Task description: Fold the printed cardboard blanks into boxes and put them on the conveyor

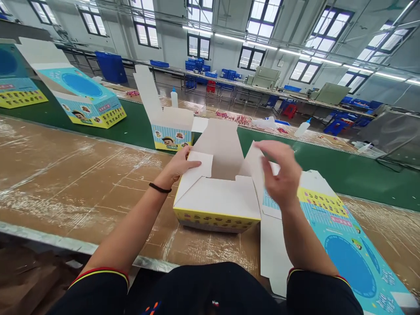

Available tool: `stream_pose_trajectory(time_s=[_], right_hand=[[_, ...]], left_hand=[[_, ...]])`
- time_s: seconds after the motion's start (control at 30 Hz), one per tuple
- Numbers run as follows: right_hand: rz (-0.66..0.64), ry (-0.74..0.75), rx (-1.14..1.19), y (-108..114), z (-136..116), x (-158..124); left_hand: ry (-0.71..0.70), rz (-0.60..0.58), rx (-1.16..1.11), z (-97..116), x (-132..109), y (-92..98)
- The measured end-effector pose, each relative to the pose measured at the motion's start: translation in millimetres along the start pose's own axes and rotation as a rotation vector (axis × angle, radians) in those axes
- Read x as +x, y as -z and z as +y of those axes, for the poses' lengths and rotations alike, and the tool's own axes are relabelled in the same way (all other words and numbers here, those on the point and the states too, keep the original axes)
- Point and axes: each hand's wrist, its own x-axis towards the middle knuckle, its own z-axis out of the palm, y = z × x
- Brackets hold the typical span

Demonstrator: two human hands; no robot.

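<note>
In front of me on the table sits a cardboard box [216,197], its white inner flaps facing up and a printed yellow strip along the near side. My left hand [180,166] grips its left edge, thumb over a folded white flap [202,162]. Towards the right side, my right hand [282,173] is raised with fingers bent and slightly blurred, near the tip of an upright right flap [254,164]. Whether it touches that flap I cannot tell. At the back, a large flap [223,140] stands up.
Flat printed cartons [348,249] lie on the right. A green conveyor belt [328,157] runs behind, carrying an open box [173,131] and another box [85,94] at left. Beyond it stand glue-like bottles [302,127] and small red-and-white pieces [232,118].
</note>
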Motion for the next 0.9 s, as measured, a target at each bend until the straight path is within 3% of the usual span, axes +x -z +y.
stream_pose_trajectory(time_s=[0.07,0.1,0.2,0.3,0.43,0.53,0.6,0.73,0.9], right_hand=[[0.181,-0.213,0.118,0.5,31.0,-5.2],[0.171,-0.325,0.199,-3.6,45.4,-8.2],[-0.145,-0.671,0.504,-26.4,71.6,-17.9],[-0.43,-0.83,0.766,-48.5,68.4,-23.1],[-0.486,-0.709,0.813,-59.7,51.2,-20.7],[-0.467,-0.599,0.68,-60.5,46.6,-19.9],[-0.455,-0.565,0.641,-59.4,47.0,-20.4],[-0.558,-0.512,0.623,-53.9,49.9,-15.8],[-0.78,-0.38,0.303,-51.6,48.9,0.1]], left_hand=[[0.005,0.011,-0.02,-0.6,-0.4,-0.8],[0.006,0.015,-0.028,-0.5,-0.9,-1.0],[-0.011,0.015,-0.073,0.5,-3.0,-1.3],[-0.073,0.004,-0.143,0.4,-4.9,-1.2],[-0.172,0.036,-0.164,-4.8,-3.8,-1.2],[-0.325,0.085,0.01,-7.7,-4.6,-1.0],[-0.35,0.076,0.186,-5.2,-7.9,0.1],[-0.292,-0.096,0.614,11.6,-13.7,5.0],[-0.28,-0.291,1.157,31.7,-10.2,1.2]])
